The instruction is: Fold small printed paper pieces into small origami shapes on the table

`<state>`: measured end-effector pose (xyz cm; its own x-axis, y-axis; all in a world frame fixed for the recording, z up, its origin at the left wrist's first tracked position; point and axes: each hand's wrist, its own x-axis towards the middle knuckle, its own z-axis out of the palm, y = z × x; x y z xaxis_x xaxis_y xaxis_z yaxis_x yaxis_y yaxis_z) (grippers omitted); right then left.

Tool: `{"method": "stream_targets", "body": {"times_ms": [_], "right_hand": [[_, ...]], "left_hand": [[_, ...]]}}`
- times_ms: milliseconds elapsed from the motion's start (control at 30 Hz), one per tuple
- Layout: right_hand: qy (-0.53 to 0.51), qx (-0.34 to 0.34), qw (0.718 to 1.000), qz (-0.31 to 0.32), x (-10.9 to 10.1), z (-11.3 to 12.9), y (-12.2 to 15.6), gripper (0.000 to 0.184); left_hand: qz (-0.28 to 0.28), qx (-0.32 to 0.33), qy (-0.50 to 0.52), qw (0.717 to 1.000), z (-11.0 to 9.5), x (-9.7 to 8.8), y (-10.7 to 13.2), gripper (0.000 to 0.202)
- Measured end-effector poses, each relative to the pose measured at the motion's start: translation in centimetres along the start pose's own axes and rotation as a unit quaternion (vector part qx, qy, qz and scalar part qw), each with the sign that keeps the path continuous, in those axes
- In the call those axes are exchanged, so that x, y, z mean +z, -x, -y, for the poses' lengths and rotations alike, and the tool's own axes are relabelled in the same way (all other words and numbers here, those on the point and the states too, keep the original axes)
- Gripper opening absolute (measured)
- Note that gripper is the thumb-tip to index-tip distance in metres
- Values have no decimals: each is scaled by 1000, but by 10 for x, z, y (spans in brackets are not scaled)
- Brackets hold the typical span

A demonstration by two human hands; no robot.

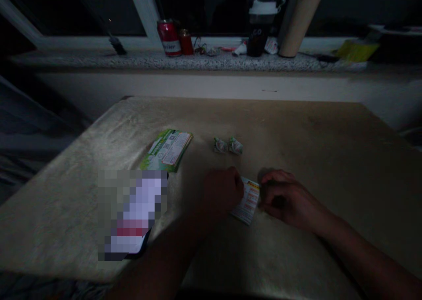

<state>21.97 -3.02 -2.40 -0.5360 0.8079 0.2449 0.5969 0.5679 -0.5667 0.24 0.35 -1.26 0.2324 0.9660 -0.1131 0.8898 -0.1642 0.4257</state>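
Observation:
A small printed paper leaflet [248,203], which looks folded, lies on the table between my hands. My left hand [223,189] is closed over its left side, with the fingertips curled at the paper and largely in shadow. At the leaflet's right edge is my right hand [285,199], its fingers bent and the thumb apart from them, with nothing visible in between. Beyond my hands sit two small folded green-and-white paper pieces, one on the left [220,145] and one on the right [235,146]. A stack of green printed leaflets [169,148] rests farther left.
A lit phone [141,212], its screen blurred out, lies left of my left forearm on the covered table [313,137]. Behind, the stone windowsill [132,61] carries a red can [169,38], a dark cup [259,29], a cardboard tube [301,20] and small clutter.

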Motion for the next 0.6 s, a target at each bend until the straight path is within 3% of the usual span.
{"method": "stream_targets", "body": {"times_ms": [100, 200, 333, 433, 600], "right_hand": [[-45, -19, 999, -3, -2, -3, -2, 14], [-28, -75, 997, 0, 0, 1, -5, 28], [-1, -130, 992, -2, 4, 4, -9, 39], [30, -150, 988, -22, 5, 2, -11, 47], [117, -192, 966, -129, 8, 2, -17, 47]], "left_hand": [[-5, -8, 43, 999, 2, 2, -1, 19], [-15, -27, 110, 993, 4, 1, -5, 13], [-19, -66, 260, 963, 12, -9, -13, 5], [6, -103, 416, 904, 17, -16, -17, 8], [88, -167, 640, 745, 11, -21, -13, 26]]}}
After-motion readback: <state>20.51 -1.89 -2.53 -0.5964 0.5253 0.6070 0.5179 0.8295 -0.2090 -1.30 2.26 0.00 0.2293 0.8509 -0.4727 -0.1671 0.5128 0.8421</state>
